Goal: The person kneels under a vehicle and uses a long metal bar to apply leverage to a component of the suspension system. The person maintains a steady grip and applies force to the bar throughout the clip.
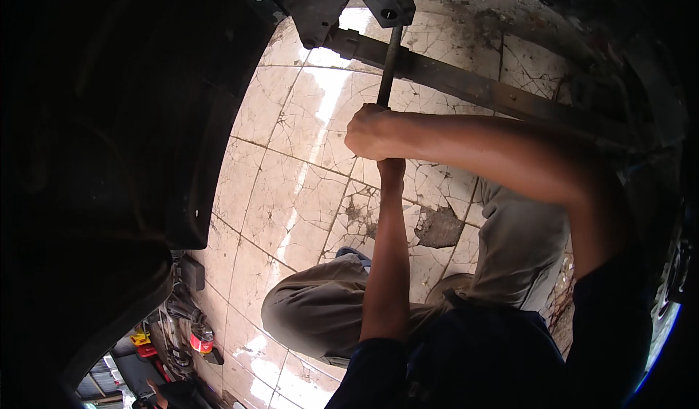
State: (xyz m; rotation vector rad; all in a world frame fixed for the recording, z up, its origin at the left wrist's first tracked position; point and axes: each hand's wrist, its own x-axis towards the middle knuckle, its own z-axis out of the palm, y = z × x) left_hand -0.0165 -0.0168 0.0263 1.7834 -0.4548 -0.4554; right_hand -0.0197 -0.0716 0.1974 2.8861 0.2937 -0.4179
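A long dark metal rod runs up from my hands to a black metal bracket at the top of the head view. Its upper end passes behind or into the bracket; I cannot tell which. My right hand is closed in a fist at the rod's lower end, its forearm reaching across from the right. Directly behind it, my left hand comes up in line with the rod, mostly covered by the right one. Both hands appear stacked together on the rod, though the left fingers are largely hidden.
A dark, worn metal bar crosses diagonally beyond my hands. Cracked pale tiles cover the floor, with a broken patch. Large black bodywork fills the left. A container with a red label stands lower left, near a partly visible person.
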